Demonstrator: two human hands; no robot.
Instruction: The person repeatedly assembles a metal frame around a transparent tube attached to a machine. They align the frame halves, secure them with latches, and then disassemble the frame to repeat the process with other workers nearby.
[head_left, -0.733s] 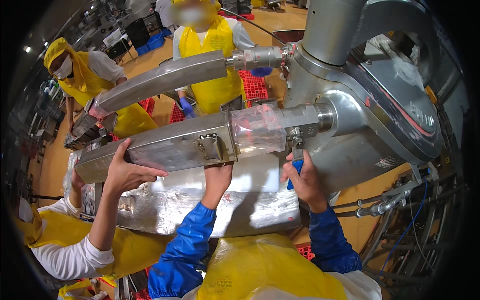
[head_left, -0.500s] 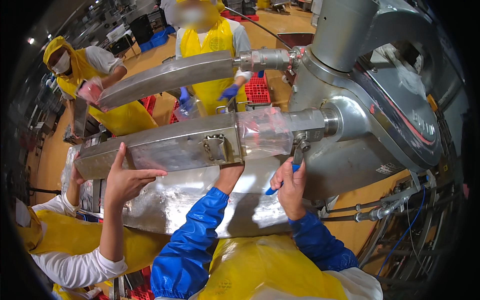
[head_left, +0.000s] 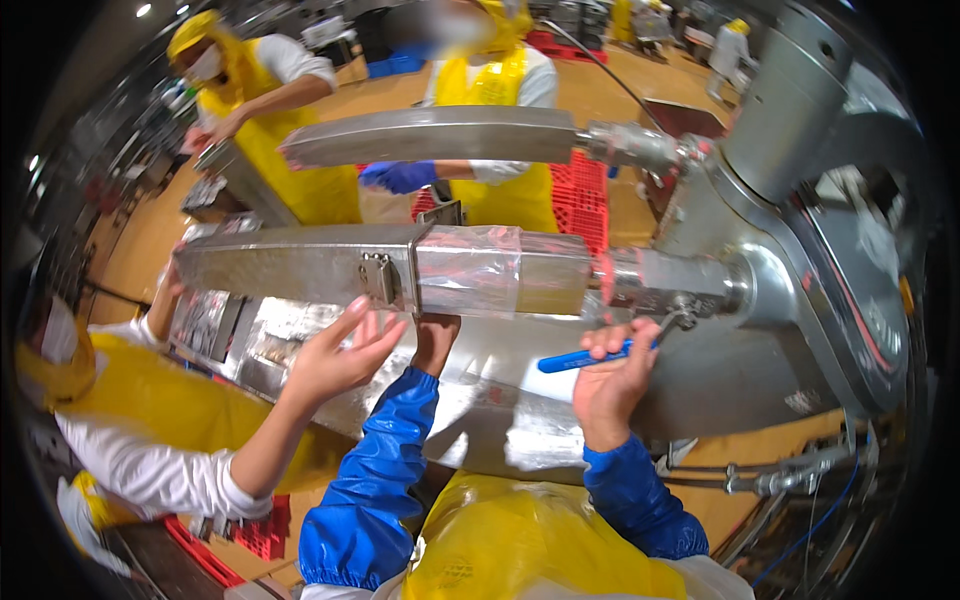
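Blue handle [head_left: 575,361] has swung leftward, nearly parallel to the long steel case [head_left: 300,262], which has slid left from the valve [head_left: 675,285], above the counter [head_left: 505,415]. Right hand [head_left: 606,390], nearer the valve, clasps the handle; left hand [head_left: 436,342] sits beneath the case's right end, grip hidden: cannot tell.

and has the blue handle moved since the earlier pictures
Yes. Judged against the metal valve it hangs from, the blue handle, held in the right hand, has swung from pointing downward to mostly leftward.
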